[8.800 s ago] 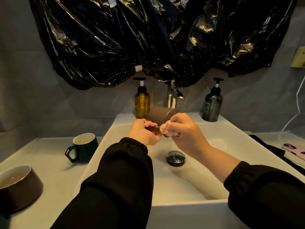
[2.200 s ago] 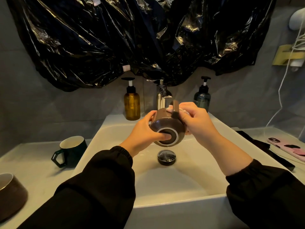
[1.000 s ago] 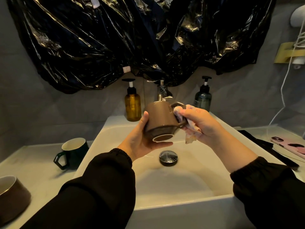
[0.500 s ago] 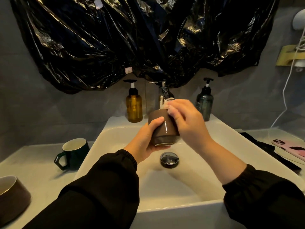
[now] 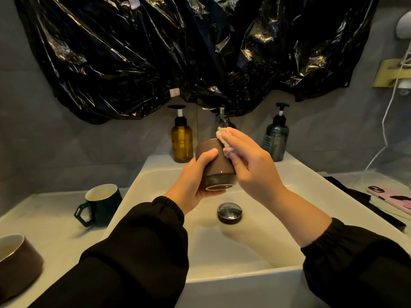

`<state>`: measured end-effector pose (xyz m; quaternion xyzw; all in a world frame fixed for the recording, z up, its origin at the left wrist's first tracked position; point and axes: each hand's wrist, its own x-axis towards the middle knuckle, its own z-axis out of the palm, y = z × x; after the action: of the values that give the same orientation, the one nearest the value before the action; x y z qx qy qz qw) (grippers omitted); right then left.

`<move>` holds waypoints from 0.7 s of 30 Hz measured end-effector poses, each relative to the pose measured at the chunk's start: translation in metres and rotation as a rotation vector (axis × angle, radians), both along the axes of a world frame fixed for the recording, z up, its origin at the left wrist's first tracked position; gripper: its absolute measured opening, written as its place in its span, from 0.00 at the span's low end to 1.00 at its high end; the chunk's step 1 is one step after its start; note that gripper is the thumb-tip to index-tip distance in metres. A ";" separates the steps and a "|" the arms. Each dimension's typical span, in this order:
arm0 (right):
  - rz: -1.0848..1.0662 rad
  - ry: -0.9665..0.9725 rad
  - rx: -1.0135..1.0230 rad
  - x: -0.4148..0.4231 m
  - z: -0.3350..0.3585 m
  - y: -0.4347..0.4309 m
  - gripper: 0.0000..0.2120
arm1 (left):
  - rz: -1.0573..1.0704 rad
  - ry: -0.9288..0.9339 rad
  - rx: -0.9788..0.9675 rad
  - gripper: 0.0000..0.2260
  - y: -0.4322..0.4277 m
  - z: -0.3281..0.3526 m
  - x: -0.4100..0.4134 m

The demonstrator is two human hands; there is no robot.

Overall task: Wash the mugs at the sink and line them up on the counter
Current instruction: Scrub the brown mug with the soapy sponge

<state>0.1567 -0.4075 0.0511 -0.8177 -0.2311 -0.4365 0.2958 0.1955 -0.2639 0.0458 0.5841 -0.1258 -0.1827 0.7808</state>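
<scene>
Your left hand [image 5: 192, 178] grips the brown mug [image 5: 215, 165] at frame centre, above the sink [image 5: 311, 196], while your right hand [image 5: 249, 165] pinches a pale cloth [image 5: 222, 138] against its upper side. At lower left, a green mug [image 5: 102, 204] and a brown bowl [image 5: 17, 265] stand on the counter [image 5: 55, 232].

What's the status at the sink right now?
Left hand grips brown mug over the sink. Right hand rubs it with a pale cloth. Green mug waits on counter. Nothing blocking.

black long sleeves [image 5: 142, 252], gathered elastic cuffs; bare hands
</scene>
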 end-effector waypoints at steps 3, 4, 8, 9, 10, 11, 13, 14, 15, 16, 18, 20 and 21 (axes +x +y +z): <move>0.040 -0.030 -0.030 -0.003 -0.001 0.002 0.20 | 0.017 0.027 -0.086 0.22 0.000 0.001 -0.001; 0.067 -0.064 -0.075 -0.005 -0.003 0.002 0.20 | 0.027 0.047 -0.125 0.21 0.002 0.002 -0.001; 0.154 -0.146 -0.106 -0.013 -0.007 0.001 0.15 | 0.096 0.155 -0.239 0.29 0.012 0.005 0.004; 0.148 -0.164 -0.050 -0.013 -0.006 -0.001 0.13 | 0.110 0.171 -0.260 0.30 0.013 0.005 0.005; 0.126 -0.182 0.022 -0.013 -0.005 -0.002 0.13 | 0.120 0.176 -0.269 0.30 0.013 0.005 0.006; 0.092 -0.192 0.100 -0.013 -0.004 -0.003 0.13 | 0.121 0.177 -0.269 0.30 0.013 0.006 0.006; 0.010 -0.168 0.229 -0.010 -0.002 -0.002 0.16 | 0.093 0.168 -0.221 0.26 0.011 0.006 0.004; -0.017 -0.121 0.267 -0.009 -0.002 -0.001 0.17 | 0.066 0.151 -0.163 0.24 0.009 0.006 0.003; -0.031 -0.057 0.284 -0.007 -0.001 0.000 0.18 | 0.036 0.124 -0.095 0.22 0.007 0.005 0.001; -0.038 0.006 0.277 -0.006 -0.001 0.002 0.18 | 0.009 0.098 -0.035 0.22 0.004 0.003 -0.001; -0.027 0.082 0.220 -0.005 -0.001 0.004 0.17 | -0.004 0.089 0.013 0.23 0.001 0.002 -0.003; 0.054 0.096 0.157 -0.006 -0.002 0.001 0.17 | 0.028 0.133 -0.040 0.23 0.003 0.002 -0.001; 0.097 0.083 0.118 -0.008 -0.002 -0.001 0.16 | 0.061 0.175 -0.095 0.23 0.005 0.003 0.001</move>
<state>0.1486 -0.4083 0.0489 -0.8042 -0.2319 -0.4000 0.3735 0.1960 -0.2585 0.0483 0.5319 -0.0481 -0.2030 0.8207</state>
